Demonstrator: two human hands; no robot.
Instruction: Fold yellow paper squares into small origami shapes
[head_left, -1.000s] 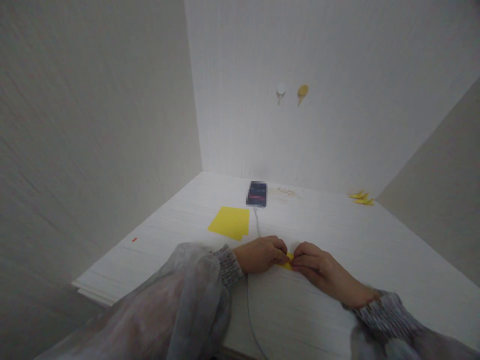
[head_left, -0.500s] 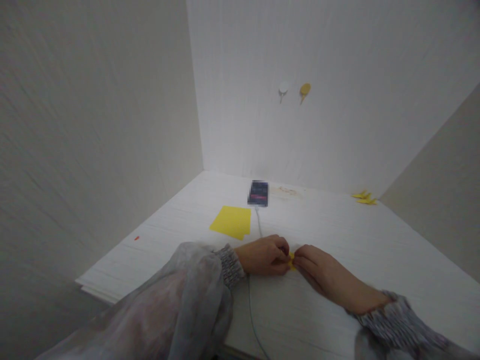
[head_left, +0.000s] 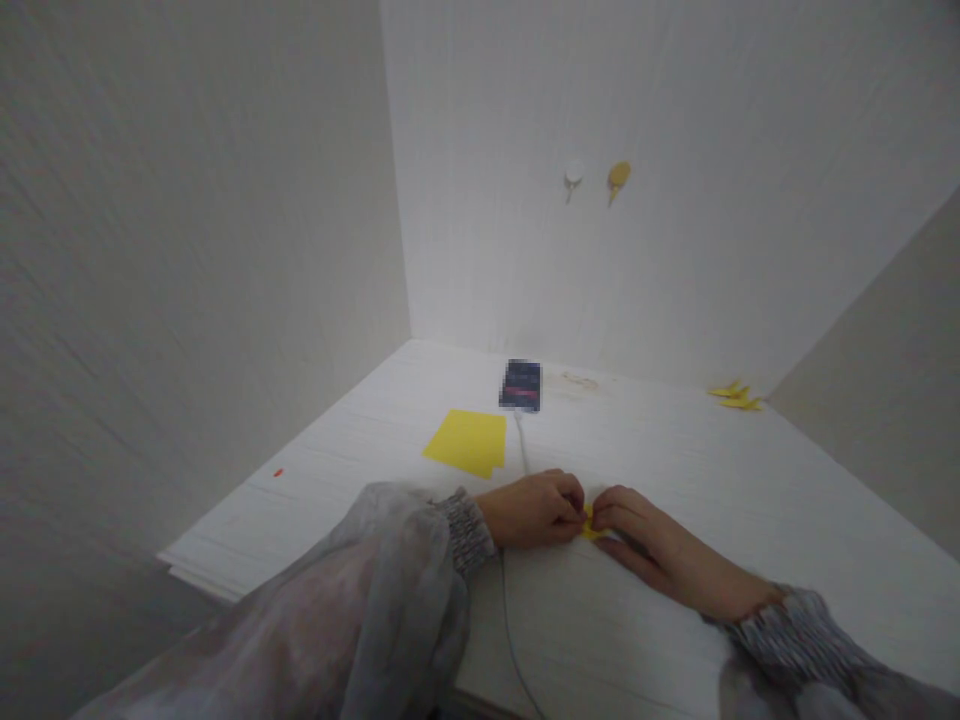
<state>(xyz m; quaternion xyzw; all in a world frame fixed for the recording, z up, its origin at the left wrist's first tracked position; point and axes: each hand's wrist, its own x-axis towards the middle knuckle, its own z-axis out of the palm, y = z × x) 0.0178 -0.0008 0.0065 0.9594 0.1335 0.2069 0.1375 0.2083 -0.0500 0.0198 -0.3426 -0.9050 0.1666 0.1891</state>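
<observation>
A small piece of yellow paper [head_left: 591, 524] lies between my two hands, low over the white table, and most of it is hidden by fingers. With fingers curled, my left hand [head_left: 534, 510] pinches its left side. From the right, the fingertips of my right hand [head_left: 656, 545] hold the paper, the thumb a little apart below. Beyond my left hand lies a flat stack of yellow paper sheets [head_left: 469, 442]. Several folded yellow paper pieces [head_left: 736, 396] rest near the back right corner.
A dark phone with a blurred screen [head_left: 521, 386] lies near the back wall. Its pale cable [head_left: 510, 630] runs under my left wrist to the front edge. White and yellow hooks [head_left: 619, 175] are on the wall. A small red bit [head_left: 278, 472] lies at left.
My right thumb has parted from its fingers, showing slightly more of the yellow paper. The whole view has shifted slightly; my left hand keeps its pinch.
</observation>
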